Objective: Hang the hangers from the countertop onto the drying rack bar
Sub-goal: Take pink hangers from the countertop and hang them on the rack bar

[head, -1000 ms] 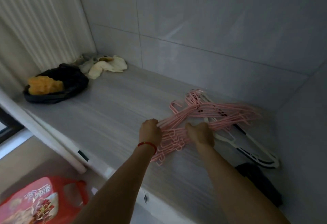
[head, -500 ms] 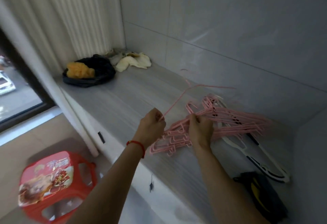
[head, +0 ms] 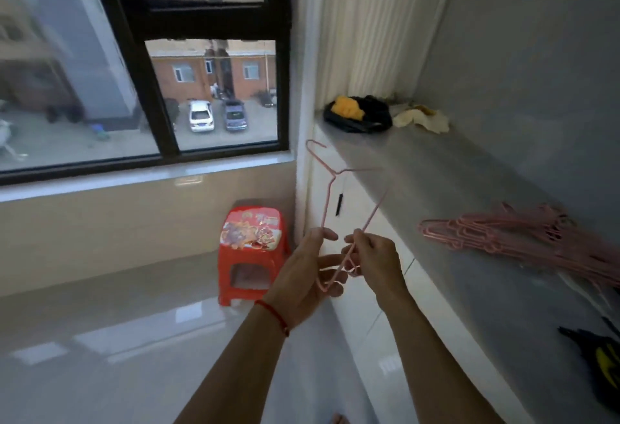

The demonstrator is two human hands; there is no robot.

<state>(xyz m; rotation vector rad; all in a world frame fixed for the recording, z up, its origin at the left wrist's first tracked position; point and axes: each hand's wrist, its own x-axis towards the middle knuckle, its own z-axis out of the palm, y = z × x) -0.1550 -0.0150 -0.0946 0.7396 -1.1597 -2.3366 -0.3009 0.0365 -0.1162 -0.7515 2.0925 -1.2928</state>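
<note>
Landmark: a grey countertop running along the right wall, with white cabinet fronts below it.
Held hanger: one thin pink wire hanger is off the countertop, in the air just left of its front edge, hook pointing up and away.
Left hand: the left hand, a red string at its wrist, has fingers loosely curled around the hanger's lower corner, thumb and forefinger pinching one wire.
Right hand: the right hand pinches the hanger's other wire with curled fingertips, close beside the left hand.
Hanger pile: a tangled heap of pink hangers lies on the countertop, to the right of the hands.
Far end of countertop: a black bag with something yellow on it, and pale crumpled cloths just beside it.
Near end of countertop: a black and yellow object, partly cut off by the frame.
Left of countertop: a red plastic stool on the glossy floor, under a black-framed window.
</note>
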